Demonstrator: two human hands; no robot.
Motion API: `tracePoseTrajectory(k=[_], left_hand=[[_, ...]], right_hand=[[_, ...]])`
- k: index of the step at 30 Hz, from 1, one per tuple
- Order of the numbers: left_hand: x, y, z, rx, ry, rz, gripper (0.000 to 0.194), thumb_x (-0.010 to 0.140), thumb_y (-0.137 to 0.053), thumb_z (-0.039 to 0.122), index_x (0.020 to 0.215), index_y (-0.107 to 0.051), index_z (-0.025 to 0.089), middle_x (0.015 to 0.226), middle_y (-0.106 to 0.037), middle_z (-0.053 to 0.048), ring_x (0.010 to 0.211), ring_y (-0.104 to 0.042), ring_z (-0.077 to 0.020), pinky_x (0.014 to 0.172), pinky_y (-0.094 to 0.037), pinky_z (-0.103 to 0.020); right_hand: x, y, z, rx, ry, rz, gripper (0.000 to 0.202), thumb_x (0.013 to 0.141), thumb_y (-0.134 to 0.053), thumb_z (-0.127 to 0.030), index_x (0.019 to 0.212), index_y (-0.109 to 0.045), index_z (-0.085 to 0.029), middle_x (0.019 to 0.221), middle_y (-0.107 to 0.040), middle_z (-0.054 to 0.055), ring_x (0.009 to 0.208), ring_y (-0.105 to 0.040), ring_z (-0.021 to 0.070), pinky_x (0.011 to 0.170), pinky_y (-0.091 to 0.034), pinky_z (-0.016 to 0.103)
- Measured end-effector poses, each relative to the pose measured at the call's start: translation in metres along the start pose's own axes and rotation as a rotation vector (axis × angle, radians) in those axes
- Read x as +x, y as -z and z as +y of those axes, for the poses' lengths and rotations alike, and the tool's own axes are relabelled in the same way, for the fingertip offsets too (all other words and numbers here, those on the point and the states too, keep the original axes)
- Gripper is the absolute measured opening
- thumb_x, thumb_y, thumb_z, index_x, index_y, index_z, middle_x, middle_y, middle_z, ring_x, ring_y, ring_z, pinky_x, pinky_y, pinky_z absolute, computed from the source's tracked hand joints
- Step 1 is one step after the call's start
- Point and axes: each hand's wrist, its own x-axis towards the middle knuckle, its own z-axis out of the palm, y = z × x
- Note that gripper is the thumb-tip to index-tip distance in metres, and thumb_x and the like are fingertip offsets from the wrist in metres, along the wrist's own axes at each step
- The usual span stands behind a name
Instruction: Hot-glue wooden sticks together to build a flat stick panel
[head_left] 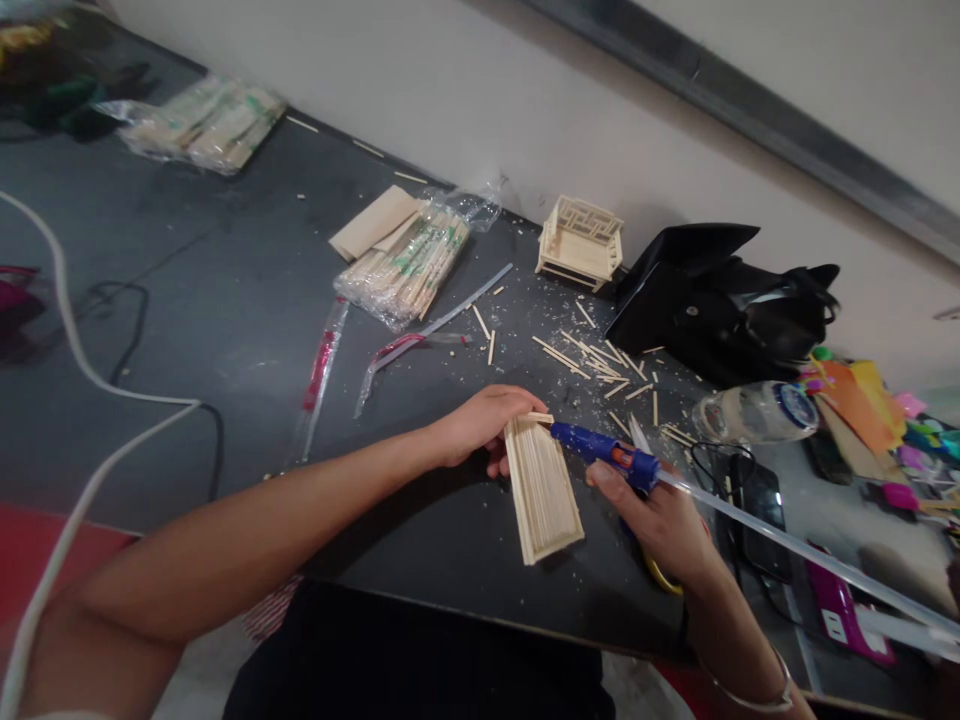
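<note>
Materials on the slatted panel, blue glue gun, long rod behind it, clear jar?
Slatted panel: likely wood or bamboo, matte, maybe unvarnished; pale tan strips side by side.
Glue gun: probably hard plastic; opaque, evenly blue shell.
Rod: probably hot-melt glue, smooth; milky, translucent look.
Jar: transparent, shiny highlights; glass or plastic, can't tell.

Left hand (486, 422) partly hidden behind slatted panel (544, 492)
</note>
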Motion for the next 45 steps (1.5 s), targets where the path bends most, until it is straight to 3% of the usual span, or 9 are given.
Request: tracePoseTrajectory(k=[3, 9, 20, 24, 33, 45], left_hand=[[-0.002, -0.001, 0.003, 0.037, 0.03, 0.024, 0.037, 0.076, -0.049, 0.025, 0.105, -0.066, 0.01, 0.052, -0.061, -0.001, 0.032, -0.05, -0.0125, 0.032, -0.035, -0.021], [-0.003, -0.001, 0.005, 0.032, -0.018, -0.014, 0.027, 0.075, -0.051, 0.024, 0.093, -0.068, 0.012, 0.052, -0.059, 0.0, 0.031, -0.05, -0.0107, 0.03, -0.032, -0.018], [-0.003, 0.0, 0.007, 0.018, -0.018, -0.02, 0.029, 0.073, -0.051, 0.023, 0.093, -0.069, 0.011, 0.049, -0.058, 0.001, 0.031, -0.046, -0.0099, 0.029, -0.033, -0.019], [-0.004, 0.001, 0.006, -0.026, -0.053, -0.03, 0.026, 0.071, -0.053, 0.024, 0.089, -0.071, 0.014, 0.051, -0.06, 0.0, 0.032, -0.046, -0.0089, 0.029, -0.031, -0.018], [-0.005, -0.001, 0.008, -0.038, -0.049, 0.013, 0.031, 0.072, -0.053, 0.027, 0.093, -0.071, 0.012, 0.051, -0.059, 0.001, 0.032, -0.043, -0.0091, 0.029, -0.031, -0.02], [-0.003, 0.002, 0.012, -0.101, -0.059, 0.036, 0.031, 0.07, -0.054, 0.026, 0.093, -0.071, 0.013, 0.051, -0.058, 0.001, 0.032, -0.042, -0.0087, 0.029, -0.026, -0.018]], right_hand=[[0.0, -0.001, -0.003, 0.093, -0.027, 0.001, 0.036, 0.088, -0.055, -0.053, 0.073, -0.067, -0.021, 0.067, -0.067, 0.0, 0.063, -0.062, 0.0165, 0.058, -0.05, 0.026], [0.002, -0.001, -0.005, 0.132, -0.063, 0.034, 0.043, 0.086, -0.057, -0.058, 0.068, -0.068, -0.021, 0.063, -0.067, 0.002, 0.06, -0.062, 0.0175, 0.055, -0.05, 0.026], [-0.008, 0.0, 0.016, 0.169, -0.185, 0.141, 0.043, 0.082, -0.061, -0.061, 0.067, -0.07, -0.022, 0.066, -0.071, 0.003, 0.064, -0.066, 0.0194, 0.062, -0.054, 0.028], [-0.011, 0.004, 0.013, 0.219, -0.198, 0.165, 0.044, 0.08, -0.061, -0.062, 0.066, -0.07, -0.022, 0.064, -0.071, 0.003, 0.06, -0.064, 0.0184, 0.056, -0.052, 0.027], [-0.014, -0.001, 0.011, 0.285, -0.186, 0.133, 0.041, 0.086, -0.058, -0.056, 0.072, -0.072, -0.021, 0.07, -0.072, 0.004, 0.064, -0.064, 0.0175, 0.058, -0.052, 0.025], [-0.004, 0.005, 0.001, 0.271, -0.206, 0.167, 0.05, 0.084, -0.055, -0.065, 0.066, -0.069, -0.021, 0.063, -0.067, 0.004, 0.058, -0.06, 0.0178, 0.052, -0.049, 0.026]])
